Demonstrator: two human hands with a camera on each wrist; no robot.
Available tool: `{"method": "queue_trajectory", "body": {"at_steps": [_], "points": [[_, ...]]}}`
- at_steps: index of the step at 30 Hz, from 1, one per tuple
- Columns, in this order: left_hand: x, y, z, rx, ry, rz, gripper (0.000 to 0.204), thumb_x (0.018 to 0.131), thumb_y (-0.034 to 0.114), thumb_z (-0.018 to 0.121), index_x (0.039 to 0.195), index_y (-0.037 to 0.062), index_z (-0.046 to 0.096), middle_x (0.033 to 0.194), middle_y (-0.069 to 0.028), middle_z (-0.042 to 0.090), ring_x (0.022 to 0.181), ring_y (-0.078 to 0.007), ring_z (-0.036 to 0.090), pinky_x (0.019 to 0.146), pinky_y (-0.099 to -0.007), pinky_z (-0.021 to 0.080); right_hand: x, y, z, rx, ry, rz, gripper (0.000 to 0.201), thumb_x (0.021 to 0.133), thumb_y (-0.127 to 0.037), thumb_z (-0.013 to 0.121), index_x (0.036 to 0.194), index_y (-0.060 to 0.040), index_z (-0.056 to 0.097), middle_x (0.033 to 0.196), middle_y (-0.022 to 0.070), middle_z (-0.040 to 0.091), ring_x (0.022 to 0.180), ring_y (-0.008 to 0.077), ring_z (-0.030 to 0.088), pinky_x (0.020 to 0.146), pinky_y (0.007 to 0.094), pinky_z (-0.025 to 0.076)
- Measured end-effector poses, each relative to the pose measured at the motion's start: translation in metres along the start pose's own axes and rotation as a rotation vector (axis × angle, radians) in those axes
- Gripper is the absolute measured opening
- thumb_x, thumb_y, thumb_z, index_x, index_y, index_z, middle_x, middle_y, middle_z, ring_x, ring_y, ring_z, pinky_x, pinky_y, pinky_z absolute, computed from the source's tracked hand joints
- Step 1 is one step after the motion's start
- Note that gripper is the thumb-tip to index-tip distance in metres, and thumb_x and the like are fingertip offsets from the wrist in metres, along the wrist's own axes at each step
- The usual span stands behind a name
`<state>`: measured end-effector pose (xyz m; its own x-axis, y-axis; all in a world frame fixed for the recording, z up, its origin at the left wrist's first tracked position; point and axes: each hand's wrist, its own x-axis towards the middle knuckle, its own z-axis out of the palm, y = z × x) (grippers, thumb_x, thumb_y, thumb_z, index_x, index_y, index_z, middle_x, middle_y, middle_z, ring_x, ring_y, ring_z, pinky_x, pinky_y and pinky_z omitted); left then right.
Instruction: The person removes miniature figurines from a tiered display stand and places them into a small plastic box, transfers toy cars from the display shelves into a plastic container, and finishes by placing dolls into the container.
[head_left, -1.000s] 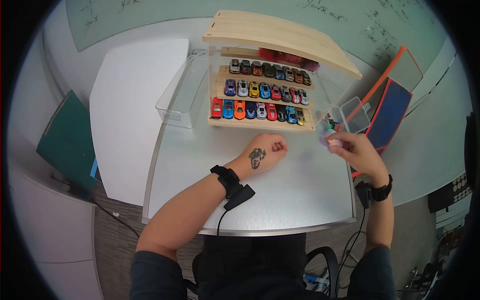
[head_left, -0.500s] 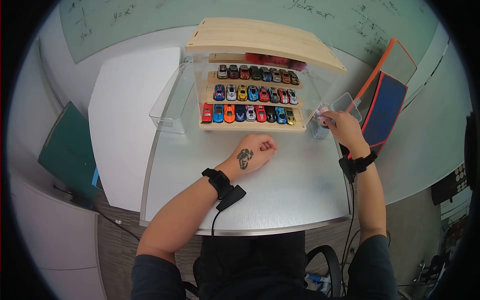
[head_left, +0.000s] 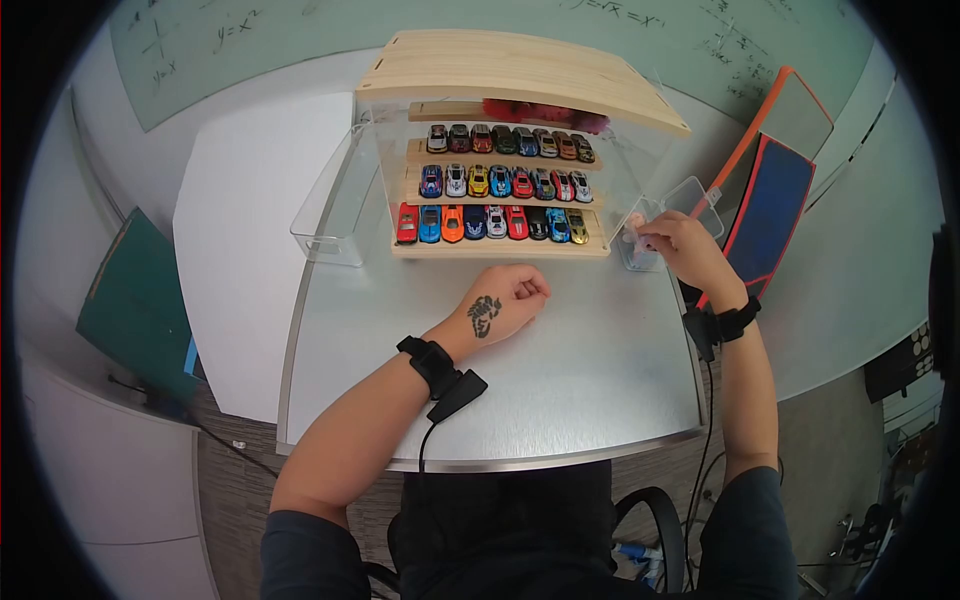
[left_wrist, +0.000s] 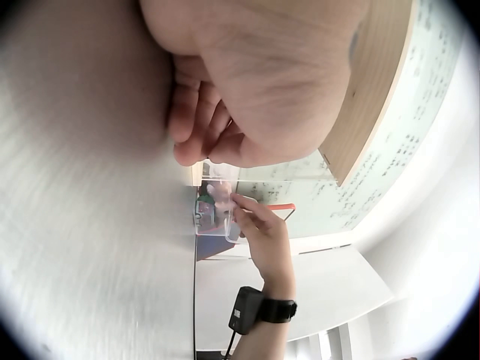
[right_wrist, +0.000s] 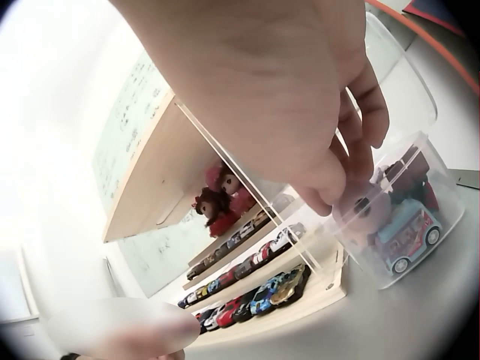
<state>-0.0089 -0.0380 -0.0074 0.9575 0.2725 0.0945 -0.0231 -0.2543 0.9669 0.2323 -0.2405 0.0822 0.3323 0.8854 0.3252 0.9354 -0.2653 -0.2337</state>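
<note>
At the right of the table, my right hand (head_left: 690, 250) pinches a small pale pink doll (right_wrist: 366, 214) at a small clear plastic box (right_wrist: 442, 244). The doll is partly inside the box, beside a teal and pink toy van (right_wrist: 409, 236) and dark red toy pieces (right_wrist: 409, 172). My fingers hide part of the doll. My left hand (head_left: 505, 305) rests on the metal table in front of the display case, its fingers loosely curled around nothing. The box's hinged lid (head_left: 695, 205) stands raised behind the right hand.
A clear-sided case with a wooden top (head_left: 520, 70) holds three rows of toy cars (head_left: 497, 182), with red dolls (right_wrist: 225, 191) on its upper level. A clear bin (head_left: 335, 225) stands at its left. Blue and orange panels (head_left: 765, 210) lean beyond the table's right edge.
My right hand has carried the pink doll forward and into the small clear box. The left hand stays resting on the table. The head view has shifted slightly.
</note>
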Motion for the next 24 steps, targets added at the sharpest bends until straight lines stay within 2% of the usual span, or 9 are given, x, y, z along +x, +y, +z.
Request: {"method": "queue_trajectory", "body": {"at_steps": [6, 9, 13, 14, 17, 19, 20, 22, 24], "points": [[0.000, -0.003, 0.000, -0.016, 0.004, 0.012, 0.010, 0.092, 0.006, 0.063, 0.096, -0.0014, 0.067, 0.077, -0.0050, 0.067, 0.066, -0.0106, 0.064, 0.062, -0.0254, 0.052, 0.001, -0.027, -0.003, 0.221, 0.215, 0.137, 0.016, 0.090, -0.001, 0.061, 0.101, -0.0013, 0.073, 0.094, 0.0143, 0.072, 0.078, 0.0273, 0.069, 0.068, 0.0372, 0.054], [-0.001, 0.002, -0.002, 0.013, -0.021, -0.004, 0.010, 0.093, 0.006, 0.062, 0.098, -0.0010, 0.066, 0.080, -0.0043, 0.069, 0.067, -0.0094, 0.065, 0.063, -0.0245, 0.052, 0.003, -0.047, 0.013, 0.313, 0.071, 0.040, 0.017, 0.089, -0.001, 0.061, 0.101, -0.0014, 0.073, 0.092, 0.0140, 0.072, 0.078, 0.0238, 0.068, 0.067, 0.0346, 0.055], [-0.001, 0.002, -0.001, 0.004, -0.013, -0.027, 0.009, 0.095, 0.007, 0.062, 0.099, -0.0003, 0.066, 0.080, -0.0040, 0.069, 0.068, -0.0093, 0.065, 0.062, -0.0244, 0.052, 0.013, -0.051, 0.060, 0.323, 0.108, -0.125, 0.032, 0.087, -0.003, 0.063, 0.118, -0.0062, 0.069, 0.115, 0.0130, 0.068, 0.080, 0.0233, 0.067, 0.072, 0.0326, 0.056], [0.000, -0.001, -0.001, 0.011, -0.011, -0.031, 0.009, 0.095, 0.007, 0.062, 0.099, -0.0003, 0.066, 0.080, -0.0040, 0.069, 0.068, -0.0093, 0.065, 0.062, -0.0244, 0.052, 0.013, -0.045, 0.073, 0.279, 0.084, -0.113, 0.043, 0.087, -0.003, 0.063, 0.129, -0.0108, 0.064, 0.132, 0.0136, 0.059, 0.079, 0.0224, 0.067, 0.073, 0.0330, 0.056], [-0.002, -0.004, -0.001, -0.047, 0.022, -0.015, 0.009, 0.093, 0.007, 0.065, 0.097, 0.0004, 0.067, 0.076, -0.0027, 0.067, 0.067, -0.0085, 0.064, 0.061, -0.0240, 0.051, 0.013, -0.058, 0.081, 0.336, 0.037, 0.018, 0.049, 0.086, -0.003, 0.064, 0.133, -0.0137, 0.063, 0.138, 0.0142, 0.054, 0.075, 0.0201, 0.066, 0.073, 0.0321, 0.056], [-0.009, 0.012, -0.005, 0.227, 0.169, 0.218, 0.005, 0.086, 0.002, 0.063, 0.089, 0.0010, 0.066, 0.071, -0.0044, 0.063, 0.063, -0.0108, 0.064, 0.059, -0.0255, 0.050, 0.011, -0.056, 0.090, 0.409, 0.068, 0.020, 0.051, 0.085, -0.003, 0.065, 0.134, -0.0145, 0.062, 0.141, 0.0136, 0.052, 0.073, 0.0179, 0.065, 0.071, 0.0308, 0.055], [-0.013, 0.022, -0.013, 0.237, 0.175, 0.213, 0.005, 0.086, 0.002, 0.063, 0.089, 0.0010, 0.066, 0.071, -0.0044, 0.063, 0.063, -0.0108, 0.064, 0.059, -0.0255, 0.050, 0.010, -0.055, 0.095, 0.474, 0.099, 0.034, 0.052, 0.085, -0.003, 0.065, 0.136, -0.0154, 0.062, 0.143, 0.0131, 0.051, 0.070, 0.0156, 0.064, 0.070, 0.0294, 0.055], [-0.022, 0.047, -0.045, 0.815, 0.449, 0.723, 0.007, 0.077, -0.003, 0.059, 0.083, 0.0010, 0.061, 0.069, -0.0076, 0.059, 0.058, -0.0146, 0.061, 0.057, -0.0274, 0.048, 0.008, -0.052, 0.104, 0.515, 0.100, 0.045, 0.053, 0.085, -0.003, 0.065, 0.136, -0.0151, 0.062, 0.144, 0.0126, 0.051, 0.069, 0.0140, 0.063, 0.069, 0.0280, 0.054], [-0.031, 0.073, -0.084, 0.916, 0.708, 0.792, 0.009, 0.073, -0.004, 0.055, 0.080, 0.0009, 0.058, 0.069, -0.0097, 0.055, 0.057, -0.0184, 0.057, 0.056, -0.0282, 0.046, 0.004, -0.047, 0.111, 0.565, 0.105, 0.075, 0.053, 0.085, -0.003, 0.066, 0.136, -0.0149, 0.062, 0.145, 0.0120, 0.050, 0.067, 0.0124, 0.061, 0.068, 0.0266, 0.053]]}}
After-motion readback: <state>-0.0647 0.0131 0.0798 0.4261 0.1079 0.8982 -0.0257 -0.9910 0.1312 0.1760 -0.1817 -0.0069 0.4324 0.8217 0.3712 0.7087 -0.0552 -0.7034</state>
